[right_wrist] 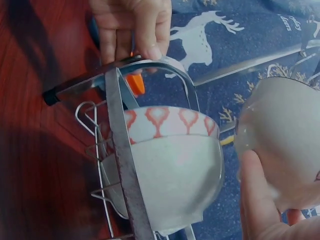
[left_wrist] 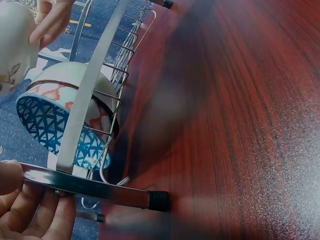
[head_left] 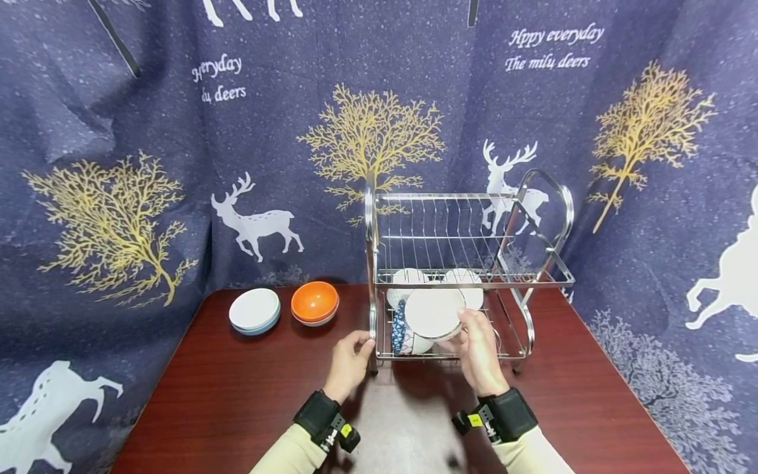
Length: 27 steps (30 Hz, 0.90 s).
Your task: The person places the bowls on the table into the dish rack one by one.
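Note:
My right hand [head_left: 478, 349] holds a white bowl [head_left: 434, 314] with its mouth tipped toward me, in front of the lower tier of a two-tier metal dish rack [head_left: 468, 286]. Thumb and fingers grip the bowl's right side; small printed flowers show on its outside in the left wrist view. My left hand [head_left: 348, 365] grips the rack's left side frame [left_wrist: 115, 191] low down, near its black foot. Behind the held bowl, a bowl with a blue patterned inside [left_wrist: 42, 120] and a red-patterned band outside [right_wrist: 172, 122] stands on edge in the lower tier.
Farther back in the lower tier sit white bowls [head_left: 464, 280]. On the table [head_left: 237, 395] left of the rack are stacked white-and-blue bowls [head_left: 254, 309] and an orange bowl [head_left: 314, 301] stacked on another. A deer-printed curtain [head_left: 260, 131] hangs behind.

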Tool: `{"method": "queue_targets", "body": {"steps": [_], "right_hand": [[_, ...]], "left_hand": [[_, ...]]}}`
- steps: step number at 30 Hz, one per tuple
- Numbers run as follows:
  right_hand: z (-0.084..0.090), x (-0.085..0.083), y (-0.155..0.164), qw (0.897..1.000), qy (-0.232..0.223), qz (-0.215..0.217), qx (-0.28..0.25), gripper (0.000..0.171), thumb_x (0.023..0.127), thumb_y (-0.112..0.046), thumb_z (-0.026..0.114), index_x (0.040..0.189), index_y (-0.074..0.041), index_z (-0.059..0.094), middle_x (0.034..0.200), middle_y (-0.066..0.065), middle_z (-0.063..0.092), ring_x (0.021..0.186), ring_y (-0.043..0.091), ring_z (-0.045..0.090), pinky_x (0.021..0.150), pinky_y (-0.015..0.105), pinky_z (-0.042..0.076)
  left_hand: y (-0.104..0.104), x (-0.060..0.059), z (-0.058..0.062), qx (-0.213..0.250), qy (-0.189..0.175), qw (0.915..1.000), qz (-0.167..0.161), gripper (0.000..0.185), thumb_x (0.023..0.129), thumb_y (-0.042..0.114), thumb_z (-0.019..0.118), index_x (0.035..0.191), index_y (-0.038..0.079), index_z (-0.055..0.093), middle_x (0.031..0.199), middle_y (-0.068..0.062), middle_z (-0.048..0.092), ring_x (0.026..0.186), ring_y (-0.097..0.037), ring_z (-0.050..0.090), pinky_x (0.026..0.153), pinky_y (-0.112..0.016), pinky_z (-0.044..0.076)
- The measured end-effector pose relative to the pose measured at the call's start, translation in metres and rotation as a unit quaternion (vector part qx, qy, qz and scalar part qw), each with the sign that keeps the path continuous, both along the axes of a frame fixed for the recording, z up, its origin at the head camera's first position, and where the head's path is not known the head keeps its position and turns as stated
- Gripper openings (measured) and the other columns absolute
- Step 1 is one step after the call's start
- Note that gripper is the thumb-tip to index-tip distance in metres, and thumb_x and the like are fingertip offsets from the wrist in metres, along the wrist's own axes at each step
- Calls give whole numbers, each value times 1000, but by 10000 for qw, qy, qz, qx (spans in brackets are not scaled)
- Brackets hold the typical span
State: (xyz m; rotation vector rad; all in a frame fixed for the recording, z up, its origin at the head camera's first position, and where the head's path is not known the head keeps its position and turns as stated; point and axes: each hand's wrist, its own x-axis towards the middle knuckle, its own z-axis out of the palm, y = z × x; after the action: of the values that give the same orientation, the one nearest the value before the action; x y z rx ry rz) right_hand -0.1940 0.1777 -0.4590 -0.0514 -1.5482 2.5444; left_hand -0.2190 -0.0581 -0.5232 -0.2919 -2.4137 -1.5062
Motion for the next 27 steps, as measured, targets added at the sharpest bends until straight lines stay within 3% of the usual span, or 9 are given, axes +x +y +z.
{"method": "queue_targets", "body": {"steps": [5, 11, 15, 21, 27], "right_hand": [[0, -2, 5, 9994, 85, -348, 25, 20, 98, -23, 51, 109, -9, 41, 92, 2, 58, 76, 11, 63, 75, 40, 56], [1, -6, 8, 9961, 14, -867, 140, 22, 98, -16, 52, 110, -6, 37, 106, 9, 47, 85, 12, 61, 73, 36, 57], [-1, -9, 8, 9928, -19, -1165, 294, 23, 97, -9, 52, 114, -4, 38, 104, 11, 44, 81, 14, 61, 71, 36, 57], [-6, -12, 7, 9845, -41, -1689, 459, 30, 94, -7, 57, 117, -5, 37, 101, 7, 39, 82, 11, 53, 68, 24, 53], [-12, -15, 8, 9752, -41, -2061, 801, 43, 91, -6, 63, 123, -1, 35, 102, 6, 38, 82, 9, 47, 67, 20, 45]], "left_hand": [[0, 0, 0, 8, 13, 10000, -29, 8, 89, 5, 65, 96, 2, 68, 87, -8, 69, 79, -21, 64, 71, -31, 51], [1, 2, 1, 6, 49, 10000, -26, 9, 89, 4, 64, 97, 2, 68, 87, -8, 68, 80, -22, 65, 72, -32, 52], [1, 1, -1, -1, 55, 10000, -6, 9, 89, 4, 65, 97, 3, 68, 87, -7, 68, 80, -22, 65, 73, -32, 52], [3, 1, -2, -18, 53, 10000, 16, 9, 89, 4, 64, 98, 2, 68, 87, -7, 68, 80, -21, 65, 73, -32, 53], [3, 1, -5, 37, 494, 9988, 62, 8, 88, 4, 65, 95, 2, 68, 84, -6, 67, 75, -17, 62, 68, -32, 52]]}}
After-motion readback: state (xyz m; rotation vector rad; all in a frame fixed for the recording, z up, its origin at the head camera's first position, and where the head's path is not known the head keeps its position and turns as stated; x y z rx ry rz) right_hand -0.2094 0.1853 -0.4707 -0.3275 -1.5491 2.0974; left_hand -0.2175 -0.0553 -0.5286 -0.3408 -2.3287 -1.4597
